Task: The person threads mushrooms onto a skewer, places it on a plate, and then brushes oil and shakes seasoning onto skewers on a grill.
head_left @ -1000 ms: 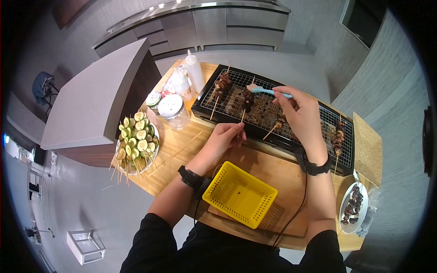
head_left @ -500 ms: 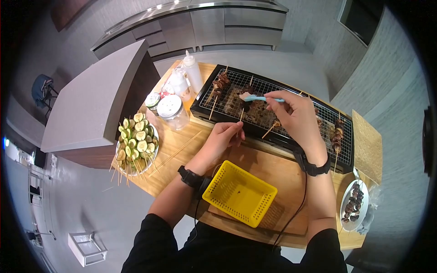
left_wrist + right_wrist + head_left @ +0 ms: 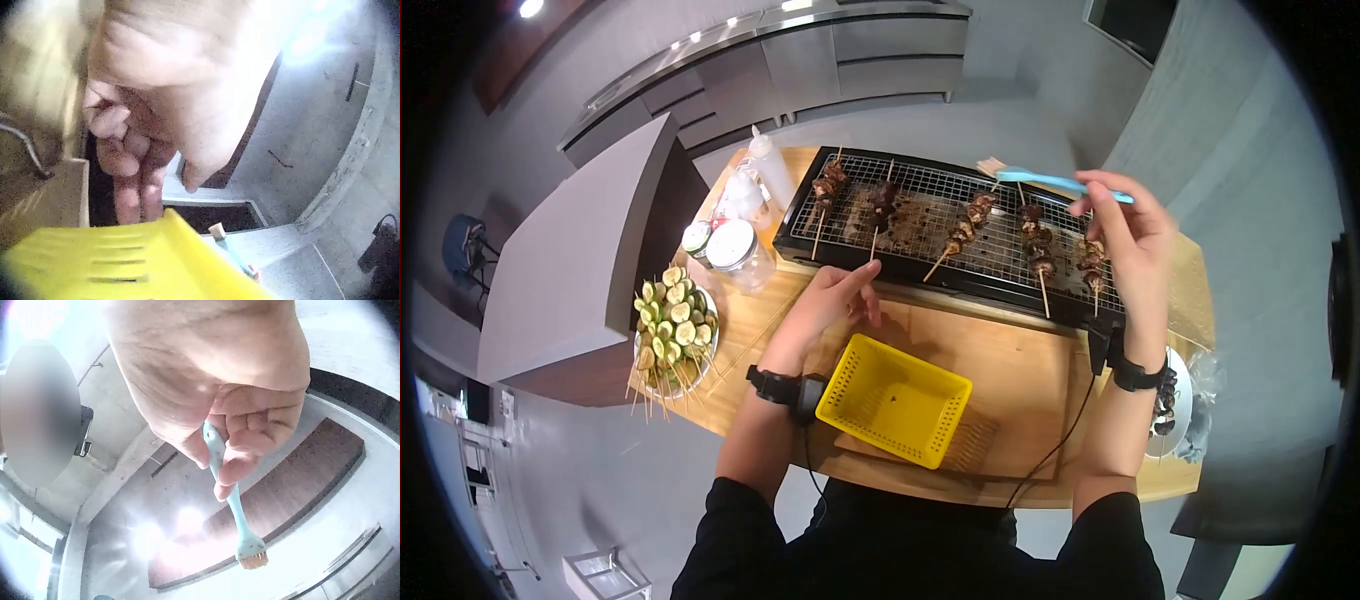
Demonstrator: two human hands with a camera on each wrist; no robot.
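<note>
In the head view my left hand (image 3: 835, 300) is at the grill's near edge, thumb and forefinger at the stick end of a dark meat skewer (image 3: 883, 205) lying on the grill (image 3: 940, 190). Its fingers (image 3: 134, 162) curl in the left wrist view, where the stick does not show. My right hand (image 3: 1138, 235) pinches the handle of a light blue brush (image 3: 1050, 181) over the grill's right part, bristles pointing left. The right wrist view shows the brush (image 3: 237, 515) between thumb and fingers. Other meat skewers (image 3: 970, 228) lie on the grate.
A yellow basket (image 3: 895, 400) sits on a wooden board (image 3: 1025, 370) near my body. Zucchini skewers (image 3: 675, 320) fill a plate at left, beside a jar (image 3: 740, 255) and squeeze bottles (image 3: 770, 170). A plate (image 3: 1180, 400) with skewers stands at right.
The brush has moved off the dark skewer toward the grill's right side, raised in my right hand. The head view has shifted. My left hand remains at the same skewer's end.
</note>
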